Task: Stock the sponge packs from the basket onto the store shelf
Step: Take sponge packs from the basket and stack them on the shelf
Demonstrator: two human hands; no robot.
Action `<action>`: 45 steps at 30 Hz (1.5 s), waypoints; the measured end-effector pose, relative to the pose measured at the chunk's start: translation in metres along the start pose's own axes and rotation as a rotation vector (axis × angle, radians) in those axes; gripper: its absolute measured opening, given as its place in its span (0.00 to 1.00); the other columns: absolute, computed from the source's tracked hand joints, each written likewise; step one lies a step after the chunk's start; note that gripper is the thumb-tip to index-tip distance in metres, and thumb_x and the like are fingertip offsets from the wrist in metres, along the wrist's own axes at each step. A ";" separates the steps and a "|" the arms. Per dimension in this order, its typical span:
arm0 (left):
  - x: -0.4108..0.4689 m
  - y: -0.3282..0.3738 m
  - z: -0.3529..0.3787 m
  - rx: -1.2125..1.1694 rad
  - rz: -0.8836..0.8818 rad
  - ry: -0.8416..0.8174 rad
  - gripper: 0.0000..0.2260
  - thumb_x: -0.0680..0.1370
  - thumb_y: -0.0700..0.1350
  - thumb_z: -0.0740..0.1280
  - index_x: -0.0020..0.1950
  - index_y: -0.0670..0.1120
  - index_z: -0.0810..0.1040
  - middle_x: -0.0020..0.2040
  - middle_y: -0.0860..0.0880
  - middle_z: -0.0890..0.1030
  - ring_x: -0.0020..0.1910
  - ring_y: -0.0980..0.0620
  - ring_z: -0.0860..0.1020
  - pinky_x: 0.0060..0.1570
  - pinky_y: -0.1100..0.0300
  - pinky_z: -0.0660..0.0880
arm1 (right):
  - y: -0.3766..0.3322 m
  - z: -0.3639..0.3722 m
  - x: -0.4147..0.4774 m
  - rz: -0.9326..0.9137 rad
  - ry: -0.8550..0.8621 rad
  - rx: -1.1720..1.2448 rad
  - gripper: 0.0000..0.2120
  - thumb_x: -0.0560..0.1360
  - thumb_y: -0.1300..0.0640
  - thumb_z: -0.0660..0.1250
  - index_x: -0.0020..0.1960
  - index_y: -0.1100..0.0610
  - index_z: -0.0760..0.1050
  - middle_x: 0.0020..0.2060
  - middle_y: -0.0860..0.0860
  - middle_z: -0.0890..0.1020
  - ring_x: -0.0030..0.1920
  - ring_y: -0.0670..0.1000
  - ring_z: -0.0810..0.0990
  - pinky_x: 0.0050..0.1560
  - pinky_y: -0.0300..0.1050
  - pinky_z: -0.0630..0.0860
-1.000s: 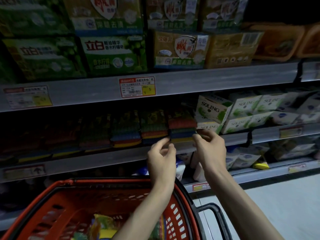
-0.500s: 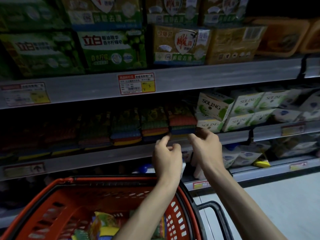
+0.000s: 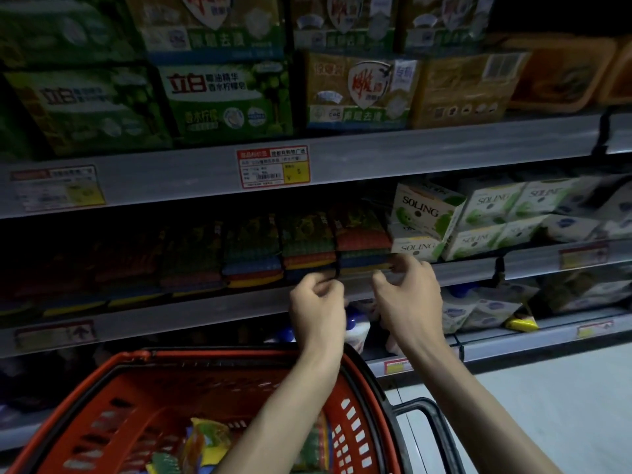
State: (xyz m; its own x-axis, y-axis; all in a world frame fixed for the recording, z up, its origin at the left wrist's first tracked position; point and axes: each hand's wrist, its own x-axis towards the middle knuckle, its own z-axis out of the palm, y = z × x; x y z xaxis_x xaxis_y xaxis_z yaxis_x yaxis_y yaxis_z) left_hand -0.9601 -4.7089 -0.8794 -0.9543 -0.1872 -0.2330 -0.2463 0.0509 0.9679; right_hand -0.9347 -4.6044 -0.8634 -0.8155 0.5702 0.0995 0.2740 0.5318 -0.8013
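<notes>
Sponge packs: a row stands along the middle shelf (image 3: 205, 313), striped red, blue and yellow, dim under the shelf above. Rightmost pack (image 3: 362, 241) sits just beside the Soling boxes (image 3: 424, 210). More packs (image 3: 205, 439) lie low in the red basket (image 3: 239, 357), below the arms.

Left hand (image 3: 318, 302): fingers curled, thumb and forefinger drawn together at that pack's lower left corner. Right hand (image 3: 407, 295): fingers bent, tips at its lower right corner. Light too poor to tell whether either one pinches the wrapper or only touches it. Neither hand carries a pack free of the shelf.

Step in hand, by my reading: seating and squaring the rightmost pack at the end of the row, flush with its neighbour and clear of the boxes.

Next move, likely: let go, drop a hand to the basket, take another pack. No open slot shows to the right of this one, so a place for the next pack must be found first. Packs stand on edge, and a careless nudge could tip the row
</notes>
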 end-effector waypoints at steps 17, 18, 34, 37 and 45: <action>0.014 0.019 -0.001 -0.532 -0.408 0.236 0.08 0.80 0.36 0.68 0.41 0.42 0.74 0.33 0.47 0.83 0.24 0.56 0.79 0.21 0.66 0.65 | -0.009 0.019 0.010 0.521 -0.180 0.738 0.06 0.80 0.62 0.69 0.45 0.61 0.79 0.33 0.54 0.81 0.30 0.51 0.76 0.37 0.45 0.73; 0.016 0.019 -0.001 -0.533 -0.410 0.238 0.08 0.80 0.36 0.68 0.41 0.42 0.74 0.33 0.47 0.83 0.24 0.56 0.79 0.21 0.66 0.64 | -0.009 0.019 0.010 0.532 -0.175 0.762 0.06 0.80 0.62 0.69 0.44 0.61 0.79 0.34 0.54 0.82 0.31 0.51 0.76 0.41 0.48 0.74; 0.019 0.019 -0.003 -0.535 -0.429 0.254 0.05 0.78 0.37 0.72 0.44 0.41 0.77 0.34 0.47 0.84 0.26 0.56 0.79 0.22 0.65 0.65 | -0.004 0.035 0.019 0.630 -0.109 0.847 0.10 0.80 0.64 0.68 0.40 0.60 0.75 0.34 0.55 0.84 0.21 0.44 0.77 0.25 0.39 0.68; 0.020 0.017 -0.004 -0.511 -0.406 0.262 0.06 0.77 0.37 0.72 0.42 0.41 0.77 0.35 0.46 0.84 0.27 0.55 0.78 0.24 0.64 0.68 | -0.005 0.034 0.018 0.629 -0.107 0.837 0.09 0.80 0.64 0.68 0.41 0.60 0.75 0.34 0.55 0.84 0.21 0.44 0.77 0.28 0.41 0.68; 0.013 0.008 -0.016 -0.355 -0.313 0.106 0.05 0.78 0.40 0.72 0.43 0.42 0.81 0.35 0.49 0.85 0.30 0.55 0.80 0.26 0.63 0.67 | -0.009 0.025 0.004 0.560 -0.157 0.798 0.03 0.78 0.64 0.71 0.47 0.61 0.78 0.28 0.51 0.81 0.22 0.45 0.76 0.37 0.45 0.73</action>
State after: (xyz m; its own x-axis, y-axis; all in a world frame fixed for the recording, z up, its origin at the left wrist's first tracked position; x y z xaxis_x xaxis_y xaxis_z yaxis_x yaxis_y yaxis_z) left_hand -0.9722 -4.7265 -0.8728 -0.8166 -0.2403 -0.5248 -0.4280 -0.3579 0.8299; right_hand -0.9532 -4.6229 -0.8703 -0.7472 0.4904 -0.4486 0.2635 -0.4011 -0.8773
